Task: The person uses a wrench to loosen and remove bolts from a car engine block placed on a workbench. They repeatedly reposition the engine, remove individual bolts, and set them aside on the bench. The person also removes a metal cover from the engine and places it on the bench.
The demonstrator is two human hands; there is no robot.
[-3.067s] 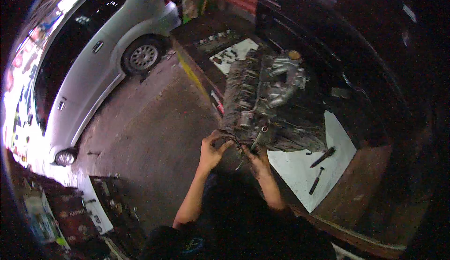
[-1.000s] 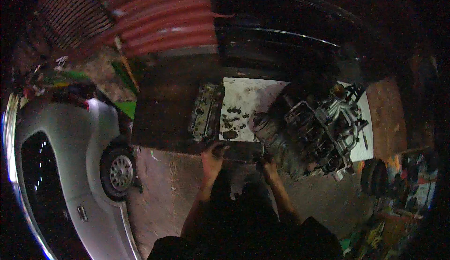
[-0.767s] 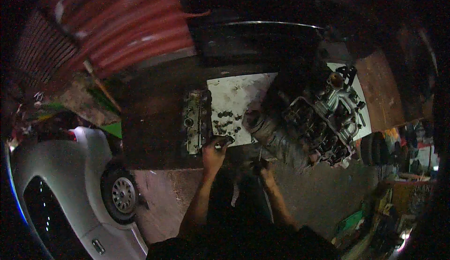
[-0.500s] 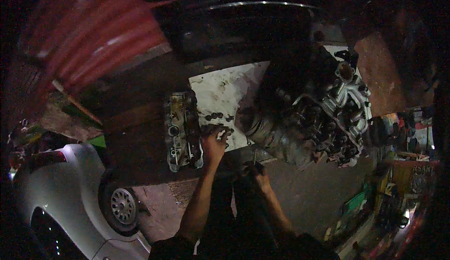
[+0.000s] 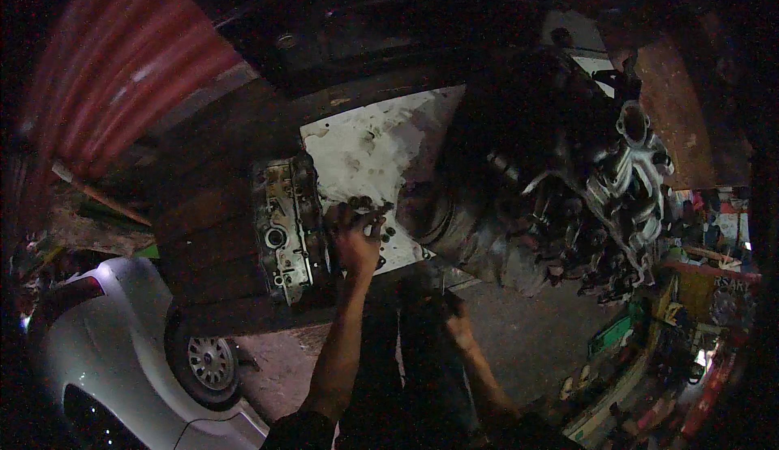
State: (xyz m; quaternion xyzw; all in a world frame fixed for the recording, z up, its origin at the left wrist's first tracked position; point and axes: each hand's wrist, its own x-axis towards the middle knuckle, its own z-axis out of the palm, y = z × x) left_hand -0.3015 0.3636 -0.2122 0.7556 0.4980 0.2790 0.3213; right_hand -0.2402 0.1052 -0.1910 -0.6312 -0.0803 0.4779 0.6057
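My left hand [image 5: 357,243] is over a stained white sheet [image 5: 349,146]. Its thumb and fingers curl towards each other around a small gap, at a row of small dark round parts [image 5: 363,204]; what the fingertips grip is too dark to make out. Left of this hand lies a long metal engine part [image 5: 284,235] with round openings, like a cylinder head or valve cover. Lower down, in front of my body, my right hand [image 5: 459,327] is closed. A thin upright piece shows faintly just above it, but darkness hides its kind.
A large engine [image 5: 560,215] with silvery pipes stands to the right. Wooden planks [image 5: 211,206] spread left, beneath red corrugated sheeting [image 5: 130,60]. A silver car [image 5: 122,328] is at the lower left. Cluttered shelves and a green item [image 5: 614,332] are at the lower right.
The view has shifted, so the engine part and sheet appear further left and the engine looks larger. My left hand has moved further onto the row of small dark parts. My right hand stays low.
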